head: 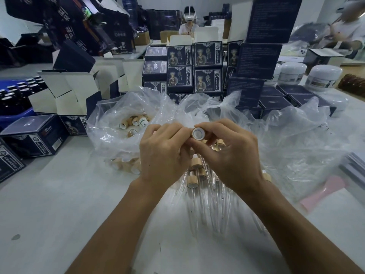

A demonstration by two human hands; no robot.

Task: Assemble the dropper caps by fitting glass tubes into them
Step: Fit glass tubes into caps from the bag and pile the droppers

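Fingers (199, 144) of the right hand (227, 155) curl round a bamboo-collared dropper cap (197, 133), pinching it at the collar with its white-lined open end turned toward the camera. The left hand (164, 153) meets it from the left; its fingers are curled with their tips touching the cap's left edge. Whether they pinch a glass tube cannot be told, since none is visible between the fingertips.

Directly below and between the two hands, assembled droppers (192, 180) lie on the bench (59, 204), bamboo collars uppermost in view and clear glass tubes (215, 210) pointing toward the camera, on a spread of clear plastic. To the left of the left hand, an open clear plastic bag (110, 123) holds loose caps (130, 123) without tubes. Crumpled clear plastic (286, 139) extends to the right of the right hand.

Beyond the bags stand stacked dark blue printed boxes (207, 68); opened boxes with white flaps (65, 91) stand at the left, and white jars (324, 76) at the far right. A pink object (324, 192) lies on the bench at the right edge.
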